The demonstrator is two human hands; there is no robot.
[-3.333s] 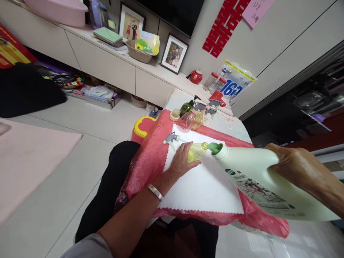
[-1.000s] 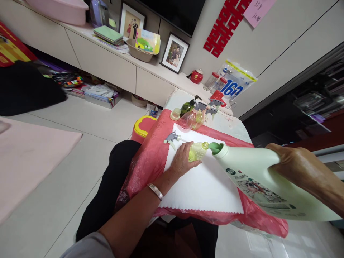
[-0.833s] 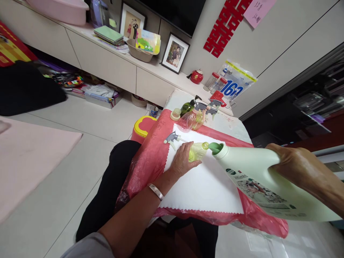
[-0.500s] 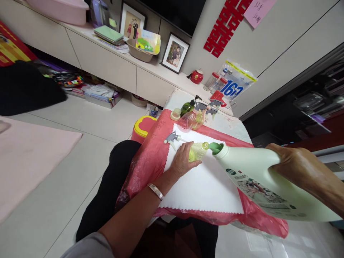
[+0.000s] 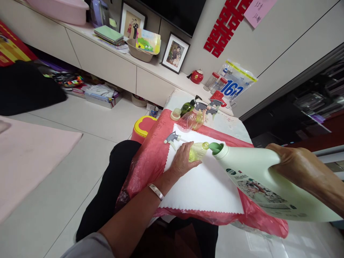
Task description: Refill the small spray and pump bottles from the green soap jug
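Observation:
My left hand (image 5: 183, 158) is wrapped round a small yellow-green spray bottle (image 5: 198, 151) that stands uncapped on a white cloth (image 5: 204, 182). My right hand (image 5: 292, 165) grips the base of a large pale green detergent jug (image 5: 258, 182), tipped so its green spout (image 5: 215, 146) sits right at the small bottle's mouth. A grey spray trigger head (image 5: 172, 138) lies on the cloth's far left corner, just beyond my left hand.
A red plastic sheet (image 5: 146, 165) covers the small table under the cloth. Several spray bottles (image 5: 194, 114) and a small cap (image 5: 175, 114) stand at the table's far end. A yellow and red stool (image 5: 142, 128) sits left of the table. A low cabinet (image 5: 107, 61) holds photo frames.

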